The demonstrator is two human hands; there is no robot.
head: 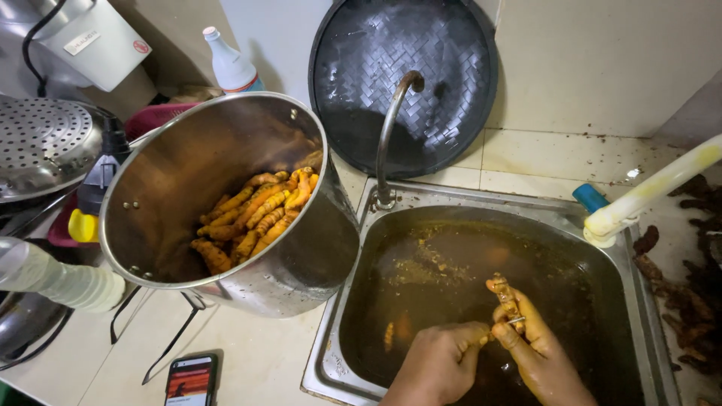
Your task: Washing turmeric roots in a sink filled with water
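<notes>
While both hands work low over the sink, the left hand (444, 359) is curled shut, its thumb and fingers pinching a small metal blade (514, 322) whose tip reaches across to the right; the right hand (535, 352), stained yellow, pinches a turmeric root (504, 292) between thumb and fingertips, the root standing up out of that grip and touching the blade; directly beneath the grip lies the steel sink (353, 301), filled with murky brown water in which a few more orange pieces show, just left of the left hand. Left of the grip and near the lower edge, a phone (191, 380) lies flat on the tiled counter (256, 353). Farther left and above the grip, a large steel pot (180, 173) leans tilted with its mouth toward the camera, holding a heap of peeled orange turmeric (256, 214). Right of the grip, dark unpeeled roots (688, 301) lie scattered on the counter beside the sink; above them a pale pipe (650, 192) slants in from the right. Beyond the grip, a curved tap (391, 128) rises from the sink's back rim; behind it a round dark woven tray (402, 83) leans on the wall, and a white bottle (229, 64) stands to its left.
</notes>
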